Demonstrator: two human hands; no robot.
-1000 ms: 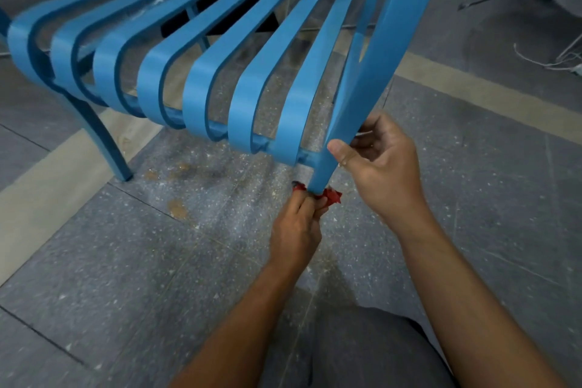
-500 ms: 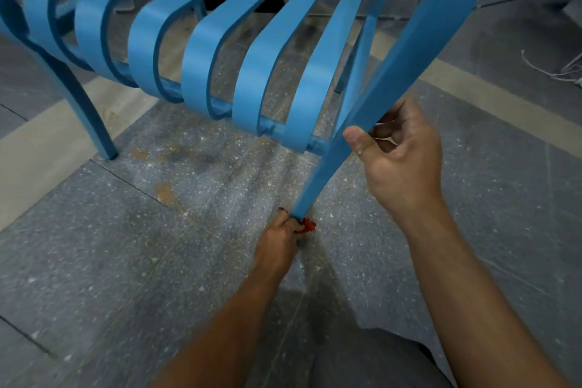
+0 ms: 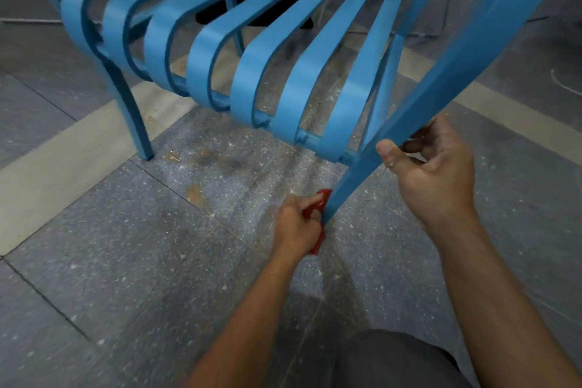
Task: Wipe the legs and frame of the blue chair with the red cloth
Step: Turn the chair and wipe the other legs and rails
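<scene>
Item: blue chair [image 3: 302, 82], slatted seat of curved bands, seen from above; its back and upper frame were cut off by the top edge. Front leg [image 3: 348, 186], nearest the viewer, slanted down to the left; its foot was hidden behind the cloth and fingers, so whether it met the floor could not be told. Second front leg [image 3: 130, 113], at left, stood on the floor [image 3: 126, 261]; the rear legs showed only in parts through the slats. Red cloth [image 3: 317, 202], bunched, pressed against the left face of the nearest leg close to its lower end; most of it was covered, with one fold showing above the knuckles and a strip below the palm. Left hand [image 3: 296, 230]: fingers curled tight round the cloth, blurred. Right hand [image 3: 441, 173]: clamped on the same leg higher up, thumb laid across its front face, fingers wrapped behind and partly hidden. Floor: grey speckled tiles with a pale band [image 3: 47, 179] and brown stains [image 3: 195, 194] under the seat. Grey-clad knee [image 3: 393, 359] at the bottom edge, cut off. A dark shape [image 3: 252, 9] behind the slats was too obscured to identify.
</scene>
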